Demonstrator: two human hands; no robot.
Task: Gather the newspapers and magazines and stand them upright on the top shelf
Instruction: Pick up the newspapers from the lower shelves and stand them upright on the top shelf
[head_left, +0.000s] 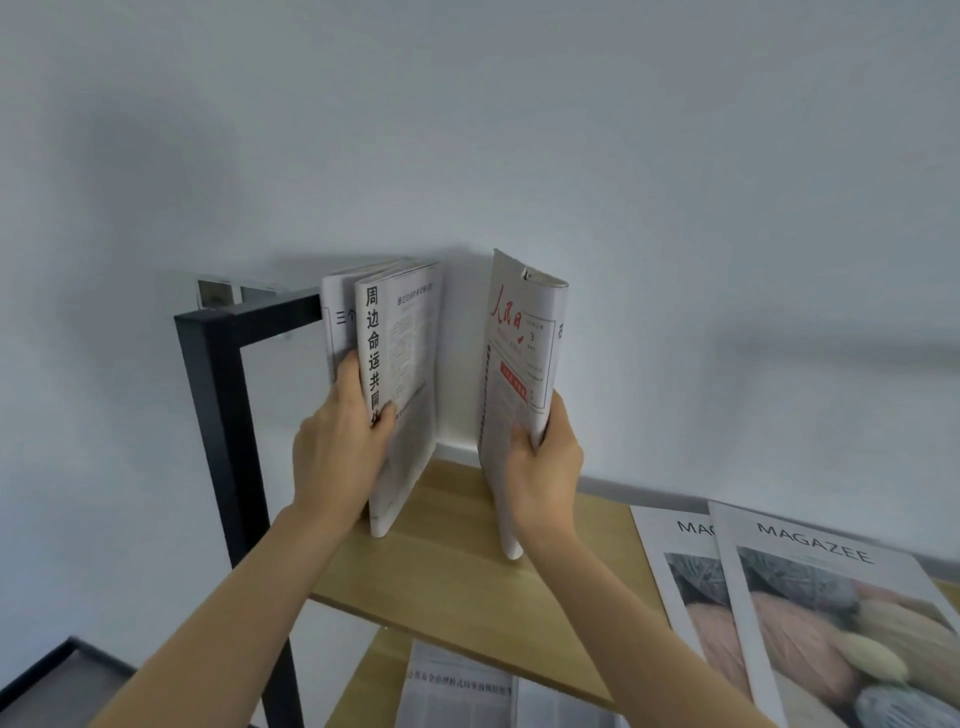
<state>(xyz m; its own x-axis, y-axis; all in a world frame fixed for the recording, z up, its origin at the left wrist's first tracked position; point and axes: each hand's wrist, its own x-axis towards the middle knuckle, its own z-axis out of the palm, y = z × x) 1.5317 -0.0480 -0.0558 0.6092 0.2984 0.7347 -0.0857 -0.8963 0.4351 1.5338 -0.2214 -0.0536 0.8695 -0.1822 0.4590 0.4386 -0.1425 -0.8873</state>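
Two folded newspapers are held upright on the top shelf (452, 566), apart from each other. The left paper (400, 374), headed 周边命运共同, is clamped by the left hand (337, 441), which hides its last characters. The right paper (519, 364), with a red masthead too blurred to read, is gripped low by the right hand (545, 467). Two magazines (810, 613) titled MAGAZEE lie flat at the right, cut off by the frame. Another paper (457, 686) is half hidden on the lower shelf.
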